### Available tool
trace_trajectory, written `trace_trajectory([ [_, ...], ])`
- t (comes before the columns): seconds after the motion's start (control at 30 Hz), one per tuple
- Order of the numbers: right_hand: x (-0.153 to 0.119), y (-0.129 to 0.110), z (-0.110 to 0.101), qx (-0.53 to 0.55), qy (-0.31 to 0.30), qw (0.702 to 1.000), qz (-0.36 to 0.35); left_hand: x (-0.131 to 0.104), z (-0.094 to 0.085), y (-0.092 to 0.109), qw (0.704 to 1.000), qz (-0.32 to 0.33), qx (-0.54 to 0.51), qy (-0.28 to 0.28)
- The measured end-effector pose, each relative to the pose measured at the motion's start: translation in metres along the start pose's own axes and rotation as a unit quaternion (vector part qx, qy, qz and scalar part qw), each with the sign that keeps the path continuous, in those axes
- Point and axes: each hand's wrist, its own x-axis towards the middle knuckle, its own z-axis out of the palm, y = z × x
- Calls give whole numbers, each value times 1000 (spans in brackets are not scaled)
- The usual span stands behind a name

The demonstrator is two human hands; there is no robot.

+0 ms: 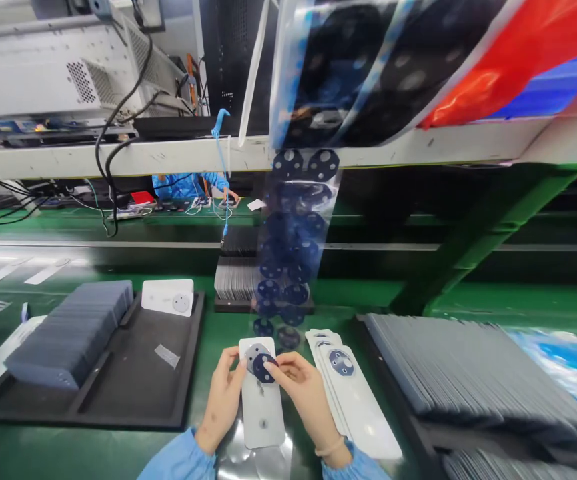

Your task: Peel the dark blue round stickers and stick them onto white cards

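at the near middle of the green bench (218,330), a white panel (263,420) between two bare hands. dial centred on the panel's grey printed circle (253,351); twelve o'clock points away from the wearer. the panel's long axis runs nearly from twelve to six, the printed circle lying towards its twelve o'clock end. right hand (304,393): at four o'clock, drawn to a narrow pinch, holding a dark disc (264,370) between thumb and fingers. left hand (224,393): at eight o'clock, narrowed, thumb and fingertips at the panel's left edge; whether it grips or merely steadies cannot be told. governing relation: the disc covers part of the circle but sits off it towards four to five o'clock, leaving the rim exposed on the ten o'clock side; the right hand is the nearer to it. contact between disc and panel cannot be made out. for comparison, fanned white panels (368,417) lie between three and four o'clock, the top one bearing a similar disc.
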Motion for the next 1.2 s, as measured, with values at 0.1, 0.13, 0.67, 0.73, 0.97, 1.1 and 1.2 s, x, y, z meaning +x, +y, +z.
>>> trace_trajectory([
  [0.1,-1,-1,-2,-16,18,1000,2,-1,2,-1,999,-4,-6,-31],
  [0.13,-1,-1,-2,-20,22,1000,2,-1,2,-1,999,-10,-9,-37],
  [0.67,-2,3,-3,-57,43,997,-17,-2,3,-5,997,-34,-30,-61],
  [0.73,-2,2,-2,-57,48,997,-12,-2,3,-5,997,-33,-25,-62],
  [0.97,-2,3,0,-54,60,997,-18,-2,3,-4,998,-24,0,-58],
  [1.1,-2,4,0,-58,57,996,-24,-2,3,-2,998,-26,2,-55],
  [1.2,-3,6,0,-74,56,995,-41,-3,5,1,998,-29,-7,-57],
])
